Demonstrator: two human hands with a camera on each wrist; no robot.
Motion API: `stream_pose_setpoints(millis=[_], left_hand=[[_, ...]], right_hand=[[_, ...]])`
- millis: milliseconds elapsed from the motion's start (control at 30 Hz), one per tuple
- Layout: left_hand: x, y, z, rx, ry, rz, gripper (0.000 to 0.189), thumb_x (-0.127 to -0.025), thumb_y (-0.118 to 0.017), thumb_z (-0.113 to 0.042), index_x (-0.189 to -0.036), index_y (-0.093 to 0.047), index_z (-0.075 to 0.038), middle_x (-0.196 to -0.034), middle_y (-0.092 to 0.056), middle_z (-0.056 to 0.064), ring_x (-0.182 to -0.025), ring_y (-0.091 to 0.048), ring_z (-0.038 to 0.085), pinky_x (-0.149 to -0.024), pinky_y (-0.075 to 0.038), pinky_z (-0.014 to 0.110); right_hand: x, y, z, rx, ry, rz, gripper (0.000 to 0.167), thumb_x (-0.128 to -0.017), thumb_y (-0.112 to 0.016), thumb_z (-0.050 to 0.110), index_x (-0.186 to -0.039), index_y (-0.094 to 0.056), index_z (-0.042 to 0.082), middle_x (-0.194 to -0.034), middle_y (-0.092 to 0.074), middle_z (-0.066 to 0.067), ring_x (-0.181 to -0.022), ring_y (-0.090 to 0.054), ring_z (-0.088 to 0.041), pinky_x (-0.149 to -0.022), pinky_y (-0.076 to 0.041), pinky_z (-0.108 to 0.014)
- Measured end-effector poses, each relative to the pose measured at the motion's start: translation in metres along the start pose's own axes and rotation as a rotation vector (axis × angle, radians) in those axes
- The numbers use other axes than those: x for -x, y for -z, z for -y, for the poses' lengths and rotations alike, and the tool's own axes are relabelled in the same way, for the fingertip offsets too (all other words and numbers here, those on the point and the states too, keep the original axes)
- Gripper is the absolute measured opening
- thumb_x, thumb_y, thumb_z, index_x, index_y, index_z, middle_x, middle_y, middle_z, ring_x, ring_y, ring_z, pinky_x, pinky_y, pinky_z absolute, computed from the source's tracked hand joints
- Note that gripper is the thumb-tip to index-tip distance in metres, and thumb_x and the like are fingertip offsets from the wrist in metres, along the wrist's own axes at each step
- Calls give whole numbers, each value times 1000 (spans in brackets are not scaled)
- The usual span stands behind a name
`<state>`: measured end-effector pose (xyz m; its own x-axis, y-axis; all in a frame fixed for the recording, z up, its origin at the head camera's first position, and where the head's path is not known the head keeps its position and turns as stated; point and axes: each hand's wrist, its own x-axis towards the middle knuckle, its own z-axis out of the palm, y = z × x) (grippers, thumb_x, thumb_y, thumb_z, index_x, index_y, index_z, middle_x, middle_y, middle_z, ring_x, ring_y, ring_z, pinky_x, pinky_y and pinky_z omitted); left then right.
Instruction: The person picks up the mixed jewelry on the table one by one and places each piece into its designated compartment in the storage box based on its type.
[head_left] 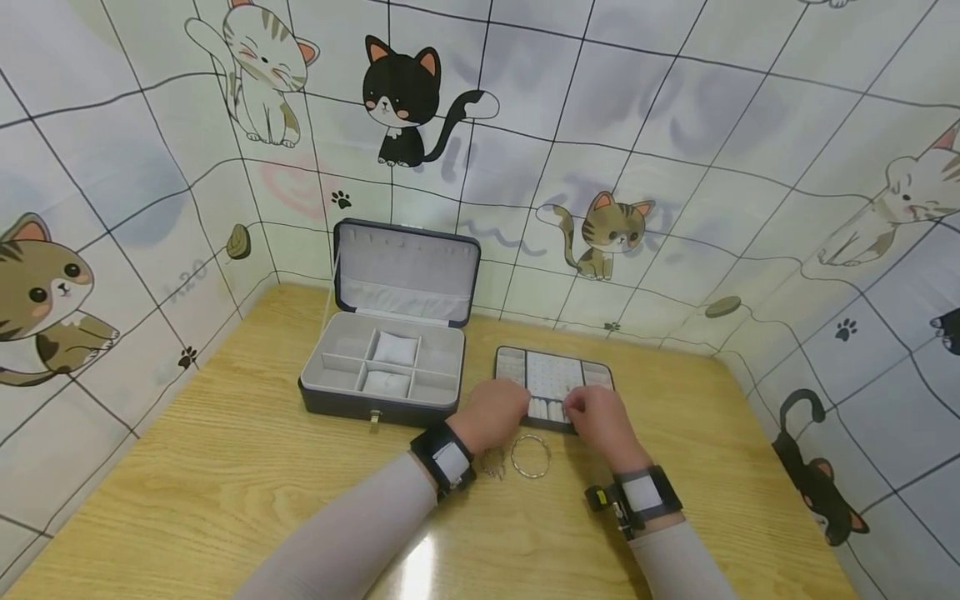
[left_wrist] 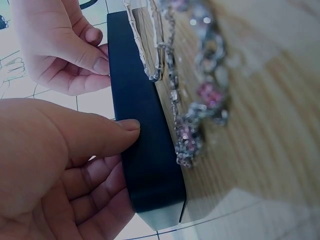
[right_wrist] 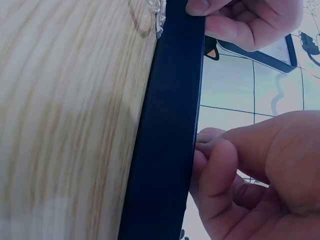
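A shallow dark jewelry tray [head_left: 551, 427] with pale padded compartments and ring rolls lies on the table. My left hand [head_left: 491, 414] grips its left front corner; in the left wrist view the thumb [left_wrist: 127, 129] presses the dark outer wall and the fingers go over the rim. At the ring rolls on the tray's right front side is my right hand [head_left: 602, 423], its thumb and forefinger together. The right wrist view shows those fingertips [right_wrist: 205, 142] behind the wall, and anything between them is hidden. Before the tray lie a silver bracelet with pink stones [left_wrist: 210, 94] and a thin bangle [head_left: 531, 477].
An open dark jewelry box [head_left: 420, 412] stands left of the tray, lid raised, with two small white cushions [head_left: 394, 349] among its compartments. A cat-patterned cloth [head_left: 517, 175] closes in the back and sides of the wooden table [head_left: 225, 442].
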<state>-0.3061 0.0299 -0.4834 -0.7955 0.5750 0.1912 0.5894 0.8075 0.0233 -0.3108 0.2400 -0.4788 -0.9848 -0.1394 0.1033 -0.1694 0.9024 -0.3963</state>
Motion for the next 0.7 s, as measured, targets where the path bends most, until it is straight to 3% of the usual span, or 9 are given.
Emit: stream_pose_setpoints(millis=[700], left_hand=[[-1, -4, 2, 51, -3, 8, 10, -100, -67, -15, -94, -74, -20, -89, -74, -4, -79, -63, 11, -71, -54, 28]], right_hand=[[0, -2, -3, 12, 14, 13, 11, -91, -75, 2, -83, -77, 9, -84, -75, -5, -80, -63, -20, -75, -54, -38]])
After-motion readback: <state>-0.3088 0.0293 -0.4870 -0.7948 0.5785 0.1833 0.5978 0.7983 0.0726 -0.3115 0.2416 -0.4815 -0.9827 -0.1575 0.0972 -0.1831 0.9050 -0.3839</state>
